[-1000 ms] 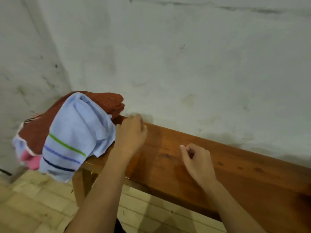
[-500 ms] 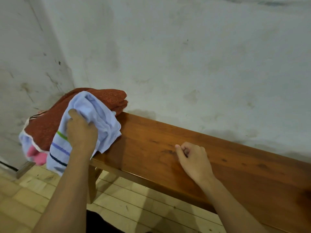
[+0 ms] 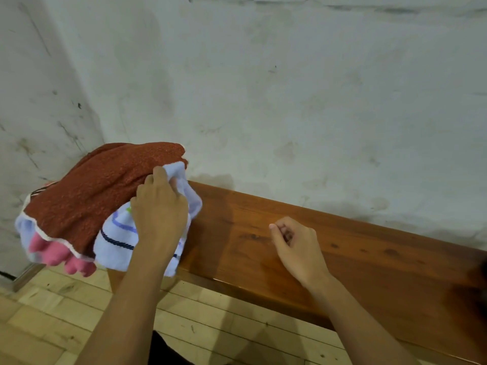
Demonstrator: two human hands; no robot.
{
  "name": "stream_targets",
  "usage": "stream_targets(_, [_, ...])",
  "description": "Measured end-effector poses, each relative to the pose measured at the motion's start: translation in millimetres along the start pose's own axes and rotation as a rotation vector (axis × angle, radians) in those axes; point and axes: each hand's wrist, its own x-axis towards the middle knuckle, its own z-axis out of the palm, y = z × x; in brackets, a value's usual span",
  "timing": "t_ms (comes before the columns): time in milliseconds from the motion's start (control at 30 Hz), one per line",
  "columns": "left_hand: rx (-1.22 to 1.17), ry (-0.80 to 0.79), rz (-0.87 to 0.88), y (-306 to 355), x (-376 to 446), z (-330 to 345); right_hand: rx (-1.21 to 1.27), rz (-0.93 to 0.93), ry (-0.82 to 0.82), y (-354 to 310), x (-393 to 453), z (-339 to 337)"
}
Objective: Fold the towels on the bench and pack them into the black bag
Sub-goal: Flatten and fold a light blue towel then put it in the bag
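light: we see dim, even indoor light | shadows: soft ones on the wall just behind the towel pile and on the floor below the bench | glare: faint sheen on the bench's front edge | blur: dark smear at the bench's right end | distortion: wide-angle bending near the frame edges

A heap of towels sits on the left end of the bench, a glossy brown wooden plank running along the wall. On top lies a rust-red terry towel, rumpled, with a pale edge. Right of it and partly under it is a light blue towel with dark blue, purple and green stripes, bunched and hanging over the near edge. A pink towel droops out beneath the red one at the near left.
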Motion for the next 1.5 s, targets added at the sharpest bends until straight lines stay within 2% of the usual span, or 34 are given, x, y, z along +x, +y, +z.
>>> stream_targets(133, [-0.073,-0.068,-0.049,-5,4,12,0.001,0.009,-0.039,4,-4,-10])
stream_targets(233, [-0.207,-0.233,-0.084,-12,2,21,-0.01,-0.005,-0.089,8,-4,-14])
stream_targets(433, [-0.241,-0.608,0.127,-30,-2,39,-0.036,-0.002,-0.194,8,-3,-3])
stream_targets(567, [-0.037,-0.858,0.228,-27,0,35,-0.136,-0.075,-0.296,-4,-3,15])
stream_targets(700, [-0.258,-0.79,0.152,-30,5,34,-0.193,-0.226,-0.33,-15,-4,38])
stream_targets(767, [-0.265,-0.732,0.106,-38,9,30,-0.197,-0.366,-0.331,-21,-6,50])
stream_targets(867, [-0.101,-0.528,0.088,-61,17,22,-0.204,-0.518,-0.344,-30,-7,69])
stream_targets(900, [0.007,-0.518,0.07,-72,21,20,-0.21,-0.535,-0.347,-32,-8,76])
stream_targets(967, [0.182,-0.637,-0.015,-89,27,16,-0.218,-0.546,-0.366,-35,-7,88])
stream_targets(1033, [0.156,-0.753,-0.061,-98,24,23,-0.215,-0.508,-0.42,-36,-7,97])
stream_targets(1067, [0.127,-0.74,-0.055,-97,19,28,-0.213,-0.482,-0.446,-37,-7,100])
stream_targets(1167, [0.009,-0.516,0.003,-88,9,42,-0.185,-0.403,-0.485,-42,-8,105])
stream_targets(1267, [-0.209,-0.446,0.031,-63,2,43,-0.033,-0.316,-0.479,-43,-6,109])
stream_targets(1367, [-0.377,-0.539,0.12,-28,-15,41,0.19,-0.23,-0.352,-43,-3,112])
stream_targets(1500, [-0.297,-0.634,0.399,11,-35,45,0.465,-0.008,-0.041,-48,2,110])
